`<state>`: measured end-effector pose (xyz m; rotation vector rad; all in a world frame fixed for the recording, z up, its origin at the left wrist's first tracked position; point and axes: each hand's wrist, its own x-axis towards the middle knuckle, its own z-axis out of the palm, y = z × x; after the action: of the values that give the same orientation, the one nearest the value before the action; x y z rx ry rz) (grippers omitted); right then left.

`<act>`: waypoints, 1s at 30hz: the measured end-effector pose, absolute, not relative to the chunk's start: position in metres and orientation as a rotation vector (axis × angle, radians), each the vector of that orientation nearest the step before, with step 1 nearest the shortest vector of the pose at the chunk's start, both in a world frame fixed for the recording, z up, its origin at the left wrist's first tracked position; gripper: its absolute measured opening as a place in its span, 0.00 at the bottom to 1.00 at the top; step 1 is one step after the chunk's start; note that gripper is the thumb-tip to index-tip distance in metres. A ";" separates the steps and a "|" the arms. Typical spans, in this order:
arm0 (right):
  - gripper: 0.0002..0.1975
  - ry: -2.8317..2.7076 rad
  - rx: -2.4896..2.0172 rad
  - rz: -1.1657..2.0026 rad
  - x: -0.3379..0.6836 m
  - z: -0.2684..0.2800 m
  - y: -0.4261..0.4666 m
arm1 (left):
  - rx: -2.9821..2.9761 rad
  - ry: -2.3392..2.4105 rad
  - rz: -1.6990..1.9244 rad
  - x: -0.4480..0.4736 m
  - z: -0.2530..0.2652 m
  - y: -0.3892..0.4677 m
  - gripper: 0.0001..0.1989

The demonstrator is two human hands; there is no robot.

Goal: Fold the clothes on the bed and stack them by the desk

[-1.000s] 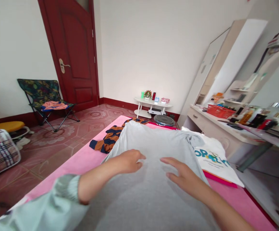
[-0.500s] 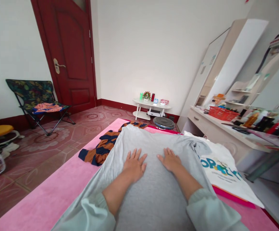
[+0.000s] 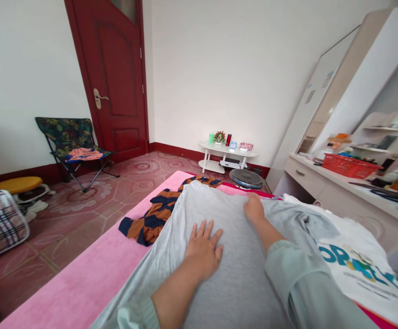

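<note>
A light grey shirt (image 3: pixel 233 269) lies spread over a bed with a pink cover (image 3: pixel 68 283). My left hand (image 3: pixel 204 251) rests flat on the shirt, palm down and fingers spread. Farther off, my right hand (image 3: pixel 254 208) is closed at the shirt's far edge, its fingertips partly hidden; it appears to grip the fabric there. Left of the shirt lies an orange and navy patterned garment (image 3: pixel 151 217). To the right, a white printed cloth (image 3: pixel 366 269) with teal letters lies partly under the grey fabric.
A dresser (image 3: pixel 339 192) with a red basket (image 3: pixel 349 165) stands along the right. Past the bed are a small white table (image 3: pixel 229 150) and a dark round lid-like object (image 3: pixel 246 178). At the left are a folding chair (image 3: pixel 78 155), a yellow stool (image 3: pixel 18 184) and a red door (image 3: pixel 119 82).
My right hand has moved forward from lying flat on the shirt to its far edge, and its fingers have closed. My left hand stays flat. The view has turned slightly left.
</note>
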<state>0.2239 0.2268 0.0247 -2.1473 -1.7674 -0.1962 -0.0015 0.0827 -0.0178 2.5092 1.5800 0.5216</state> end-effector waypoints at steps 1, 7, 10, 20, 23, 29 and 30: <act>0.26 -1.720 -2.168 -0.188 0.227 0.022 0.233 | 2.507 1.577 0.525 -0.002 -0.017 0.083 0.27; 0.21 -1.616 -2.244 -0.122 0.243 0.002 0.238 | 2.487 1.567 0.538 -0.002 -0.016 0.082 0.26; 0.18 -1.660 -2.184 -0.189 0.238 -0.006 0.220 | 2.483 1.564 0.549 -0.002 -0.016 0.082 0.26; 0.14 -1.886 -2.015 -0.272 0.222 -0.005 0.183 | 2.490 1.573 0.581 -0.001 -0.018 0.083 0.26; 0.15 -1.772 -2.009 -0.155 0.235 -0.001 0.193 | 2.490 1.571 0.579 -0.002 -0.017 0.083 0.26; 0.27 -1.622 -2.057 -0.128 0.243 0.004 0.214 | 2.486 1.568 0.555 -0.002 -0.017 0.082 0.26; 0.29 -1.624 -2.049 -0.124 0.238 0.000 0.211 | 2.486 1.566 0.554 -0.002 -0.016 0.082 0.26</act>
<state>0.2377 0.2110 0.0004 -2.0487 -1.6244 -0.1243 -0.0022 0.0821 -0.0164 2.4860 1.5663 0.5539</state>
